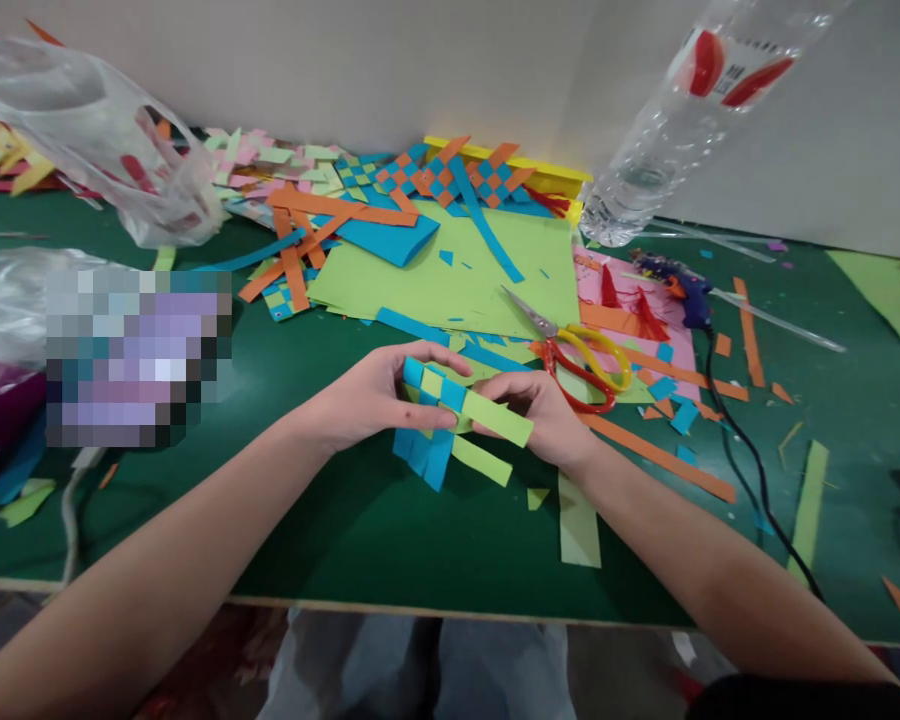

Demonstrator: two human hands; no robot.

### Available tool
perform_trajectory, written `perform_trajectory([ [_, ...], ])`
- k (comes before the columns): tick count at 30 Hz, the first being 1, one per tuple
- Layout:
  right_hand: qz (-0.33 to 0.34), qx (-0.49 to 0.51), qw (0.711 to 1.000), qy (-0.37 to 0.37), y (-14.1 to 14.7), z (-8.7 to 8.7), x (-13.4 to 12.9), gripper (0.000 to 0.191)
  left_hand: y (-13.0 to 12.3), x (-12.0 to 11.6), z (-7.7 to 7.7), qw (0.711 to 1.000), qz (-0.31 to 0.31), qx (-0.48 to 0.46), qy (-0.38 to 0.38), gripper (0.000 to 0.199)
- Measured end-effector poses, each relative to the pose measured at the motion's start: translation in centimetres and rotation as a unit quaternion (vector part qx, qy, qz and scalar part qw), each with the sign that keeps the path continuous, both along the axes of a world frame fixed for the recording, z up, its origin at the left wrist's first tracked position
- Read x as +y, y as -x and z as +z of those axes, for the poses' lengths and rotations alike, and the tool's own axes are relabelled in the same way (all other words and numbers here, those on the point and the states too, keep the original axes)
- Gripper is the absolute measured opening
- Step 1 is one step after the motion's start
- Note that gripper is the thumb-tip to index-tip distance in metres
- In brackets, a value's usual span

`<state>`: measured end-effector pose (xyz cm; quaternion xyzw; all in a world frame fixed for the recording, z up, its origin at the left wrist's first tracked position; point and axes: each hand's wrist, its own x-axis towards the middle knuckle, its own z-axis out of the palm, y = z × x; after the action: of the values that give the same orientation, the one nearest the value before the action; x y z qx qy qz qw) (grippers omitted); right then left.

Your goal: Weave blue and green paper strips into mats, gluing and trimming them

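Observation:
A small weave of blue and light green paper strips (431,385) is held up over the green table, near its front edge. My left hand (379,395) pinches it from the left, thumb in front and fingers behind. From the right, my right hand (536,410) has its fingers closed on the weave's right side, partly hidden behind the green strips. Loose green ends point right and blue ends hang down. Just beyond my right hand lie scissors (551,330) with red and yellow handles, their blades resting on light green sheets (450,275).
Woven paper fish (442,180) and orange strips (292,240) lie at the back. A clear bottle (660,140) stands behind right, near a glue gun (682,290) with a black cable. Plastic bags (120,140) and a blurred-out device (135,360) are left. Paper scraps litter the green table (330,560).

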<state>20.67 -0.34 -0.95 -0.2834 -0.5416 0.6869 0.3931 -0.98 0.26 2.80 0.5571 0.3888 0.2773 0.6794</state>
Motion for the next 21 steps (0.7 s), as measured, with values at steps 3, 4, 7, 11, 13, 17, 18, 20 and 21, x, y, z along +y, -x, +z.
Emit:
perform_trajectory([
  [3,0.010,0.001,1.000,0.006,-0.07,0.12,0.07,0.019,-0.07,-0.04,0.14,1.000,-0.004,-0.014,0.002,0.042],
  [4,0.019,-0.001,1.000,0.005,-0.08,0.23,0.10,0.018,-0.09,-0.04,0.11,1.000,-0.004,-0.022,0.006,0.042],
  [7,0.048,-0.012,0.999,-0.002,-0.10,0.56,0.21,0.014,-0.15,-0.05,-0.15,0.999,0.001,-0.037,0.020,0.043],
  [11,0.066,-0.005,0.998,-0.006,-0.19,0.62,0.33,0.011,-0.23,-0.06,-0.49,0.998,-0.001,-0.048,0.034,0.045],
  [13,0.077,0.002,0.997,-0.012,-0.23,0.59,0.35,0.010,-0.25,-0.09,-0.57,0.998,-0.001,-0.051,0.034,0.045],
  [17,0.074,0.003,0.997,-0.020,-0.20,0.74,0.27,0.010,-0.21,-0.15,-0.62,0.999,0.011,-0.040,0.020,0.044],
  [18,0.068,0.002,0.998,-0.018,-0.17,0.78,0.23,0.010,-0.21,-0.15,-0.61,0.999,0.016,-0.039,0.015,0.044],
  [20,0.054,0.005,0.998,-0.009,-0.09,0.79,0.14,0.012,-0.22,-0.13,-0.57,0.999,0.022,-0.047,0.011,0.044],
  [21,0.044,0.008,0.999,-0.003,-0.04,0.76,0.09,0.014,-0.23,-0.11,-0.55,0.998,0.025,-0.055,0.011,0.044],
])
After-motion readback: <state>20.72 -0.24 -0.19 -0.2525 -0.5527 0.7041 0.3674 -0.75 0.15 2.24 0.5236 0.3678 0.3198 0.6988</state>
